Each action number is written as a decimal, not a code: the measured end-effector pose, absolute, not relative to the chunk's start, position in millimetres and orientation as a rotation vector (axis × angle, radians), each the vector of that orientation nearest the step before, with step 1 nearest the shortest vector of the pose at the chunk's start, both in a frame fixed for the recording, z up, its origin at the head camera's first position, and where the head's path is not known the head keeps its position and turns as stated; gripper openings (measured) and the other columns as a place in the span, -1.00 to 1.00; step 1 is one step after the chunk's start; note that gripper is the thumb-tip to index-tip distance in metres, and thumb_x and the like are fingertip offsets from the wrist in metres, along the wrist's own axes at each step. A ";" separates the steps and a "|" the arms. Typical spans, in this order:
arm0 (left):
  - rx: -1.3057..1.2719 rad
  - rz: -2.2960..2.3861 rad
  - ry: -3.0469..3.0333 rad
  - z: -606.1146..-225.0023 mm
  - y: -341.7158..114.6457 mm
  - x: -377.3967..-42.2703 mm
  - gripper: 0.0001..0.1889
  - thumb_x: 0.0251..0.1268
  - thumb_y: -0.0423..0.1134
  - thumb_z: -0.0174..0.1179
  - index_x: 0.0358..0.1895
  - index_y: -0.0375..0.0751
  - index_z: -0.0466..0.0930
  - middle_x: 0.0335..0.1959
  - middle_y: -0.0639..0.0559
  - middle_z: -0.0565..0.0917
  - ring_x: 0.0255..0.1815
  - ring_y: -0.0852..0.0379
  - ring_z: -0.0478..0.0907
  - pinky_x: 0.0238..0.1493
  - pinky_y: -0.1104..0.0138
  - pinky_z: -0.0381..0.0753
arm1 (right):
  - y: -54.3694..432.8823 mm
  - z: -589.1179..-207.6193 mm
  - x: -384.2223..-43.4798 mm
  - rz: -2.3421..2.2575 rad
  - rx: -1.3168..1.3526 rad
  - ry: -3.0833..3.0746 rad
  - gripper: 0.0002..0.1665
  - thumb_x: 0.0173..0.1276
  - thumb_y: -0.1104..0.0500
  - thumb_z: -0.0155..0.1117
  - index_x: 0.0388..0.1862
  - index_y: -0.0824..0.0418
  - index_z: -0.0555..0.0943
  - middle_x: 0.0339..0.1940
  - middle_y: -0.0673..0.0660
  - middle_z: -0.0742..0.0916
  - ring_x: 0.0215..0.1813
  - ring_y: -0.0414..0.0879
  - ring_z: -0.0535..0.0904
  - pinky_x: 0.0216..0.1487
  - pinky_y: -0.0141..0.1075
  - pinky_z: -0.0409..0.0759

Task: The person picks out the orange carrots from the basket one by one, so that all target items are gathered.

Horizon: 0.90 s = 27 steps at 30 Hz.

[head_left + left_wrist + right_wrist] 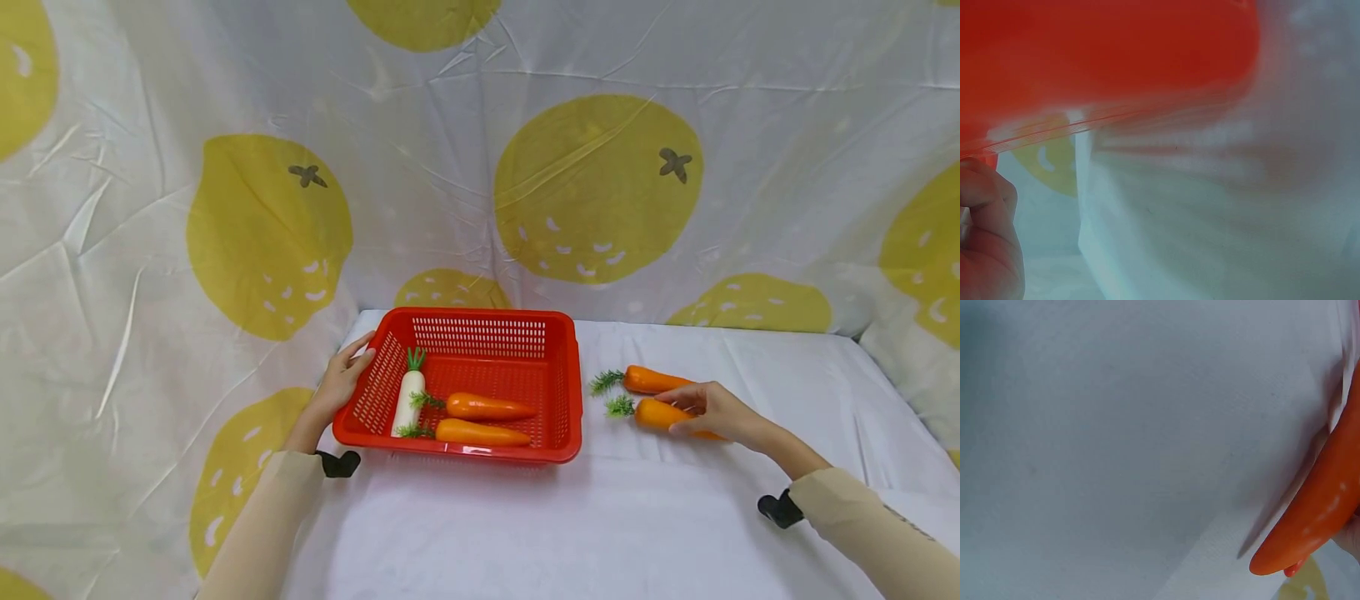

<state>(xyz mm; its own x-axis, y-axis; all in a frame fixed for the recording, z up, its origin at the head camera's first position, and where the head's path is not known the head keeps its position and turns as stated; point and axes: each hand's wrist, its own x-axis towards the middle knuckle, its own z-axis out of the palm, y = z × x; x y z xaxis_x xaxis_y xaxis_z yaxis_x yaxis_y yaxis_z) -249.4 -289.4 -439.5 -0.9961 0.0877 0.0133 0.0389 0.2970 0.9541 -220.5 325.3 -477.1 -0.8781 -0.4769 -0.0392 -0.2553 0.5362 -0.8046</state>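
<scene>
A red plastic basket (pixel 457 454) stands on the white cloth, with my left hand (pixel 342 379) holding its left rim. In the left wrist view, curled fingers (pixel 988 212) meet the red edge. Inside the basket lie a white radish (pixel 408 402) with a green top and two carrots, an upper carrot (pixel 491 407) and a lower carrot (pixel 480 432). To the basket's right, my right hand (pixel 716 412) grips the nearer carrot (pixel 660 414) from above, thumb and fingers around its body. Another carrot (pixel 652 380) lies just behind it, partly hidden by the hand.
White cloth (pixel 600 533) covers the table, which ends at the back against a hanging lemon-print sheet (pixel 420 183). The same sheet closes off the left side. A black wrist strap (pixel 782 508) shows at the right cuff and another black strap (pixel 340 464) at the left.
</scene>
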 end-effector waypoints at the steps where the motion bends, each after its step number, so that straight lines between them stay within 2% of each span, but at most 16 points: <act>1: 0.129 1.825 2.509 -443.1 -291.0 -250.7 -0.42 0.63 -0.12 -0.09 0.60 -0.14 0.07 0.14 -0.57 0.49 -0.21 -0.14 0.68 -0.26 0.23 0.72 | 324.4 -478.7 -219.6 -1.259 -0.617 2.529 -0.45 0.17 0.21 0.55 0.14 0.35 0.66 0.11 0.29 0.69 0.08 -0.02 0.57 0.09 -0.34 0.59; 7: 0.143 1.838 2.500 -446.3 -291.6 -251.0 -0.42 0.64 -0.12 -0.09 0.59 -0.16 0.06 0.10 -0.60 0.50 -0.24 -0.14 0.68 -0.30 0.22 0.72 | 322.3 -487.2 -217.5 -1.290 -0.663 2.554 -0.48 0.16 0.24 0.55 0.11 0.35 0.68 0.14 0.33 0.65 0.05 -0.27 0.54 0.05 -0.45 0.56; 14: 0.142 1.830 2.518 -444.3 -290.9 -250.5 -0.42 0.63 -0.12 -0.09 0.59 -0.16 0.07 0.12 -0.59 0.50 -0.20 -0.20 0.67 -0.26 0.19 0.73 | 320.4 -487.0 -218.1 -1.271 -0.689 2.572 -0.47 0.16 0.24 0.55 0.12 0.34 0.67 0.16 0.32 0.65 0.09 -0.10 0.56 0.07 -0.41 0.57; 18: 0.124 1.829 2.508 -445.2 -291.9 -251.1 -0.43 0.63 -0.12 -0.09 0.59 -0.13 0.08 0.13 -0.57 0.50 -0.21 -0.16 0.68 -0.27 0.23 0.72 | 319.5 -485.4 -217.6 -1.233 -0.651 2.583 -0.44 0.14 0.20 0.58 0.13 0.33 0.67 0.12 0.28 0.68 0.04 -0.09 0.57 0.06 -0.38 0.58; 22: 0.126 1.830 2.507 -445.4 -292.6 -251.2 -0.43 0.63 -0.11 -0.09 0.59 -0.11 0.08 0.14 -0.57 0.50 -0.21 -0.15 0.68 -0.29 0.24 0.72 | 319.6 -482.3 -217.2 -1.222 -0.628 2.579 -0.41 0.13 0.18 0.59 0.13 0.36 0.66 0.07 0.26 0.71 0.00 -0.04 0.59 0.08 -0.24 0.61; 27: 0.139 1.828 2.506 -444.5 -292.1 -251.3 -0.40 0.62 -0.07 -0.08 0.60 -0.08 0.07 0.16 -0.57 0.49 -0.17 -0.24 0.66 -0.26 0.20 0.73 | 322.7 -478.3 -218.5 -1.233 -0.634 2.555 -0.41 0.16 0.18 0.57 0.15 0.39 0.63 0.11 0.28 0.69 0.04 0.01 0.62 0.11 -0.12 0.61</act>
<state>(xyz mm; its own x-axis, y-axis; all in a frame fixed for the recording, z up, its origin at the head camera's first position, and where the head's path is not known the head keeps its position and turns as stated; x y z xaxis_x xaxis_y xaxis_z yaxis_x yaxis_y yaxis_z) -251.3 -292.1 -444.5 -0.9953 0.0940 0.0227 0.0503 0.3030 0.9517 -218.5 322.7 -478.3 -0.8788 -0.4767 -0.0218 -0.2795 0.5513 -0.7861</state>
